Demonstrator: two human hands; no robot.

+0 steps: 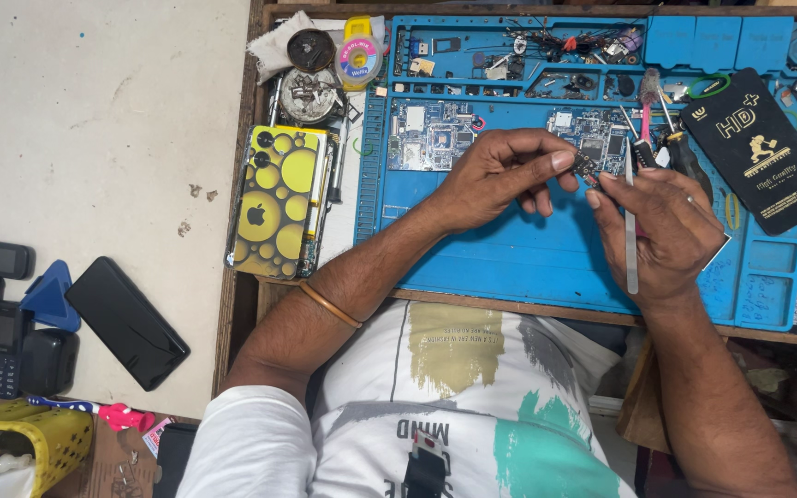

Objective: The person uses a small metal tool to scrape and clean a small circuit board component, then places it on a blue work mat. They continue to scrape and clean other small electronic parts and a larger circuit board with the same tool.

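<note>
Left hand (495, 171): grip pinched shut on a small dark component (585, 166), thumb and forefinger together, held above the blue repair mat (509, 249).
Right hand (661, 231): fingertips meeting the same component from the other side; metal tweezers (631, 240) clamped under the fingers, pointing down toward the mat's near edge.
Mat trays: top compartments crowded with screws, wires and small parts; two bare circuit boards (431, 134) lying just beyond the hands.
Packages: black rectangular sleeve with yellow print (756, 161) at the mat's right end; yellow bubble-patterned phone case (274, 203) left of the mat.
Containers: round tin of metal scraps (308, 95) and solder-wick spool (359, 60) at top left.
Edges: open blue mat beneath the hands; black phone (126, 323) on the pale table (94, 111), well apart.
</note>
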